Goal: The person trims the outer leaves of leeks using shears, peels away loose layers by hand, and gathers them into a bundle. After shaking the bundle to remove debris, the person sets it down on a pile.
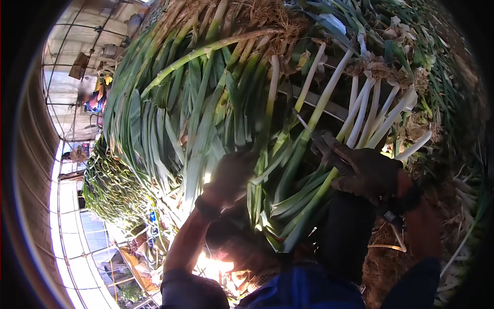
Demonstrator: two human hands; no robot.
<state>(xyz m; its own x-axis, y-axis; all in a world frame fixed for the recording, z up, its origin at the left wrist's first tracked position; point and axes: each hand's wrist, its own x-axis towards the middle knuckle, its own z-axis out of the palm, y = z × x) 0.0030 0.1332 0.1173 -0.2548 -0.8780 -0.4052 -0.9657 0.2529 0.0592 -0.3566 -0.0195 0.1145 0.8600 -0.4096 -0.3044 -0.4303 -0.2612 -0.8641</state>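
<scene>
Down at the near edge of the big heap of long green stalks (170,113), the dark-gloved left hand (231,177) sits low against the leaves, and whether its fingers close on any, I can't tell. Over to the right hand (371,172), and it's curled round a slim dark tool (303,120), metal tip angled up and left! Between the hands, loose green leaves (311,203) hang down in folds. Just beyond, pale-stemmed stalks (371,110) slant across a metal bar (329,109), white ends uppermost, roots on several. Right of them, papery scraps (419,126) cling among more greenery. Up top, brown roots (267,20) crown the heap's far edge. Well off to the left, a second leafy heap (110,188), and beyond it someone in blue and red clothing (95,103).
</scene>
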